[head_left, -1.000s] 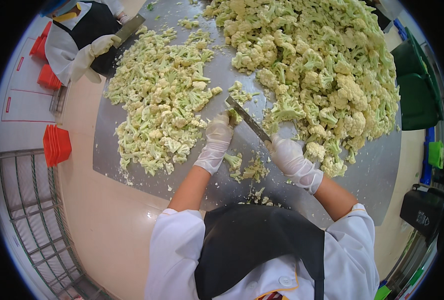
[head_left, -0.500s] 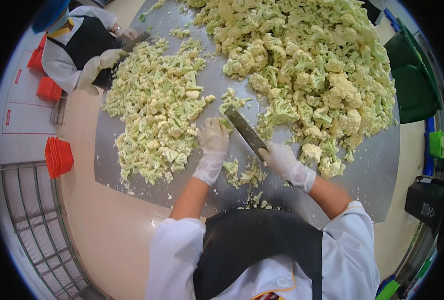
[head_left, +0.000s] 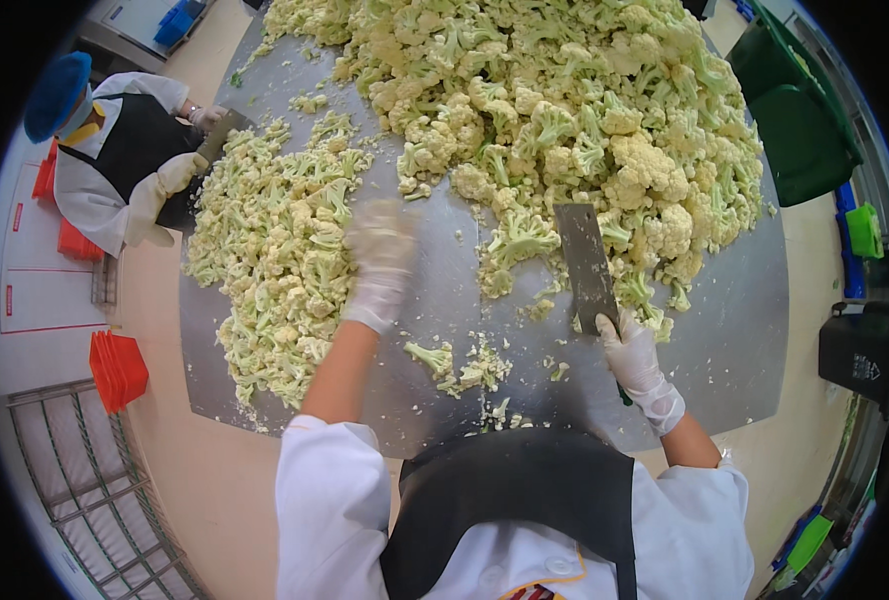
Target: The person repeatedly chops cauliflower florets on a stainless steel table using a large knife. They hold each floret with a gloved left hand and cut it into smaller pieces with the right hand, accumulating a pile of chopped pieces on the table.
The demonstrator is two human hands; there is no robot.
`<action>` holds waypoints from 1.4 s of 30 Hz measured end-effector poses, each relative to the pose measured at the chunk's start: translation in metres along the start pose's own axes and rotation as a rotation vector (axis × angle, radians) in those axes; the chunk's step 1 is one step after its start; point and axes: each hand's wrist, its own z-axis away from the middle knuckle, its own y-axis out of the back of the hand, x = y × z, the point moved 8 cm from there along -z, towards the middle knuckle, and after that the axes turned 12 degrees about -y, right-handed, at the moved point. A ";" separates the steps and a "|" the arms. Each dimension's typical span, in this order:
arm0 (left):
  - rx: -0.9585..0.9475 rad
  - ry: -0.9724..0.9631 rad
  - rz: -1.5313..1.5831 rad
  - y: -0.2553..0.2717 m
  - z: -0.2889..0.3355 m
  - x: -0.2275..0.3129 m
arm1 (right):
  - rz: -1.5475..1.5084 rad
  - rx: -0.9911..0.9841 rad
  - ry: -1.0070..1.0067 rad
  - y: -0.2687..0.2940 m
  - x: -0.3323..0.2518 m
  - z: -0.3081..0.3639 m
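Grips a cleaver (head_left: 587, 262) by its handle in the right hand (head_left: 633, 355), fingers wrapped round it, blade pointing toward the far edge of the worktop (head_left: 445, 260), beside the larger heap of cauliflower (head_left: 585, 130). (Cannot tell whether touching the metal or hanging just above it.) Reaches with the left hand (head_left: 383, 240) to the inner side of the smaller pile of cut florets (head_left: 290, 270), spread along the worktop's left edge; too blurred to tell whether holding a piece or empty. Half a second ago, kept that hand close by the blade; now has parted the two, swinging the cleaver toward the right edge. Probably means a gap between cuts, with no piece braced against the steel. Shows no loose florets now where some lay at the blade's tip. Leaves one floret (head_left: 431, 357) and some crumbs (head_left: 485, 368) toward the near edge. Shares the left edge with a co-worker (head_left: 130, 140), also holding a broad blade (head_left: 223, 135).
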 end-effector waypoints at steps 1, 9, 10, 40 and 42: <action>-0.024 -0.066 -0.097 -0.020 0.013 0.033 | 0.018 -0.019 -0.035 -0.004 0.001 -0.003; 0.059 -0.356 -0.088 -0.068 0.040 0.056 | 0.112 0.032 0.149 -0.003 -0.013 -0.003; 0.051 -0.306 -0.251 -0.056 0.040 0.040 | 0.148 0.066 0.203 0.000 -0.014 0.002; 0.048 -0.234 0.025 -0.063 0.054 0.085 | 0.836 -0.158 0.249 -0.067 -0.057 -0.028; 0.029 -0.088 0.040 -0.061 0.064 0.076 | 0.663 -0.079 0.177 -0.048 -0.054 -0.020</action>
